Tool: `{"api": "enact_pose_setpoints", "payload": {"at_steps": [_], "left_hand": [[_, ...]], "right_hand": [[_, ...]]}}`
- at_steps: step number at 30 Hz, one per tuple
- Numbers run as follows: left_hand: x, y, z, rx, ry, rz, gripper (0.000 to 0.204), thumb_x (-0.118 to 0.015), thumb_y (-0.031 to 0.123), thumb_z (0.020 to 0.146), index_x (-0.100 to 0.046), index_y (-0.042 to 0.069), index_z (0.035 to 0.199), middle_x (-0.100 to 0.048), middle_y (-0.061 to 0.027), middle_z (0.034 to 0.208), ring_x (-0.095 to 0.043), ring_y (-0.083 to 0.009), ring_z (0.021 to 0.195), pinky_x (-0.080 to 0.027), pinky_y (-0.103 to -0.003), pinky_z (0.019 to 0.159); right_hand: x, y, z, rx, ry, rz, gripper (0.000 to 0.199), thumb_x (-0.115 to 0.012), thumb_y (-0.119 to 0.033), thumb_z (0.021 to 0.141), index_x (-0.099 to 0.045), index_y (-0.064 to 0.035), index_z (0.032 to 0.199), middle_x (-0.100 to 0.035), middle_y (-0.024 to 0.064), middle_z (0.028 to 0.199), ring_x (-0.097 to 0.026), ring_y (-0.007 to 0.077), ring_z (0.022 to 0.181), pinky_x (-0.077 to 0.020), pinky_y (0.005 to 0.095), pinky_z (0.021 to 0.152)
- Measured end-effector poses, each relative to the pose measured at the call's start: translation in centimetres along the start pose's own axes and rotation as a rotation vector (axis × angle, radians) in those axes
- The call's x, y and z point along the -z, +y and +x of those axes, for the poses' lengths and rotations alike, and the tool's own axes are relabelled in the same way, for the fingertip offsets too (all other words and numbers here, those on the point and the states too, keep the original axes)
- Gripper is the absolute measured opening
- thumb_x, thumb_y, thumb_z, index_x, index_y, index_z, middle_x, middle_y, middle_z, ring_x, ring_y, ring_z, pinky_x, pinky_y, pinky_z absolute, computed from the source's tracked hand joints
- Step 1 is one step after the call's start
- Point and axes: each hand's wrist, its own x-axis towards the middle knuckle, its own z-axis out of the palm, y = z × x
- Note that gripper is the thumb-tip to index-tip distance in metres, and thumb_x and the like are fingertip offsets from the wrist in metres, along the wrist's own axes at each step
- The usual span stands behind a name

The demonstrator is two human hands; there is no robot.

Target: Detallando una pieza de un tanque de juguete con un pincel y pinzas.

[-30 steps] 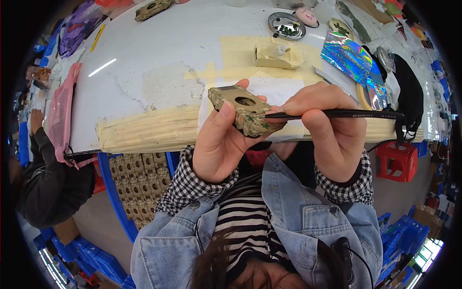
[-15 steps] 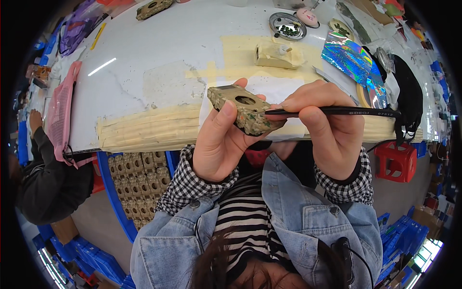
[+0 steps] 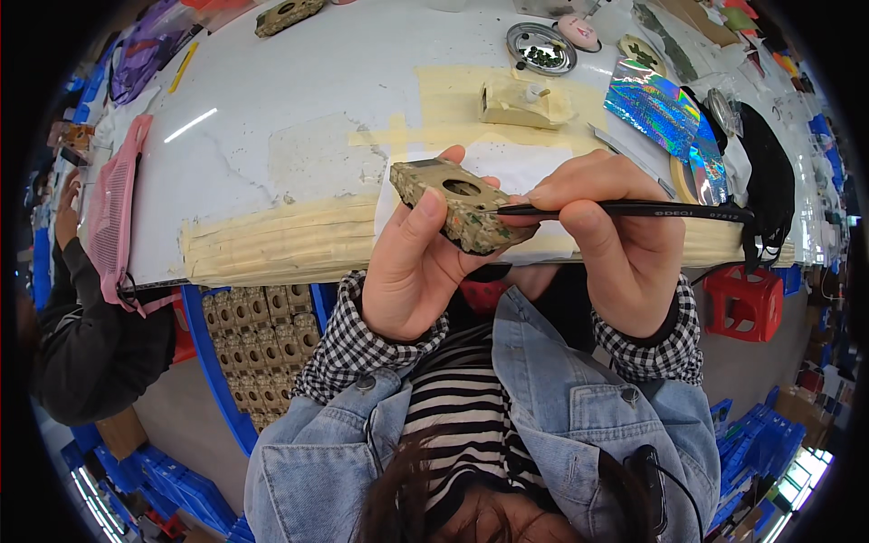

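My left hand (image 3: 412, 258) is closed around a camouflage-patterned plastic housing (image 3: 489, 229), a small block with a round hole in its upper face. It is held tilted above the table's front edge. Between the fingers of my right hand (image 3: 625, 240) is a pair of slim black tweezers (image 3: 670, 210), lying nearly level. Their tip touches or comes very close to the right side of the housing, near its edge. Whether the tip grips anything there is too small to tell.
On the table stand a beige block-shaped fixture (image 3: 520, 106) and a round metal dish (image 3: 541, 50) of small dark parts. Holographic pouches (image 3: 652, 109) lie at right. A blue crate (image 3: 217, 362) below holds several similar housings. A co-worker's dark sleeve (image 3: 109, 335) shows at left.
My hands, the housing and the tweezers stay almost in place, with only a slight shift of the tweezers. At left, the co-worker's hand has moved up a little.
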Motion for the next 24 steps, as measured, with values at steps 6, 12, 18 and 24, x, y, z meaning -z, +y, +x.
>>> {"api": "enact_pose_setpoints", "payload": {"at_steps": [6, 12, 18, 24], "left_hand": [[-0.19, 0.11, 0.06, 0.005, -0.009, 0.005, 0.058, -0.034, 0.039, 0.097, -0.017, 0.005, 0.141, -0.043, -0.0175, 0.13, -0.049, -0.0262, 0.117, -0.045, -0.041, 0.099], [-0.14, 0.11, 0.1, 0.007, -0.017, 0.004, 0.059, -0.035, 0.039, 0.097, -0.017, 0.004, 0.141, -0.043, -0.0176, 0.13, -0.049, -0.026, 0.117, -0.045, -0.041, 0.099], [-0.15, 0.1, 0.1, 0.006, -0.015, 0.003, 0.058, -0.035, 0.039, 0.097, -0.017, 0.004, 0.14, -0.043, -0.018, 0.129, -0.05, -0.0261, 0.116, -0.045, -0.041, 0.098], [-0.07, 0.06, 0.09, 0.002, -0.015, -0.004, 0.058, -0.035, 0.039, 0.097, -0.018, 0.004, 0.14, -0.044, -0.0178, 0.128, -0.05, -0.0259, 0.116, -0.046, -0.041, 0.098]], "right_hand": [[-0.05, -0.06, 0.06, -0.006, 0.005, 0.032, 0.01, -0.055, -0.001, 0.088, -0.058, 0.0064, 0.094, -0.06, 0.0094, 0.088, -0.062, 0.0151, 0.081, -0.0497, 0.0243, 0.072], [-0.15, 0.15, 0.0, -0.025, 0.023, 0.076, 0.01, -0.054, -0.001, 0.089, -0.058, 0.0066, 0.094, -0.06, 0.0096, 0.088, -0.062, 0.0156, 0.082, -0.0498, 0.0244, 0.072], [-0.03, 0.28, 0.02, -0.021, 0.013, 0.052, 0.01, -0.054, 0.0, 0.088, -0.058, 0.0067, 0.094, -0.06, 0.0098, 0.088, -0.062, 0.0157, 0.081, -0.0499, 0.0245, 0.072], [-0.08, 0.21, 0.07, -0.014, 0.006, 0.031, 0.009, -0.055, 0.0, 0.088, -0.058, 0.0067, 0.093, -0.06, 0.01, 0.087, -0.062, 0.0157, 0.081, -0.05, 0.0245, 0.072]]}}
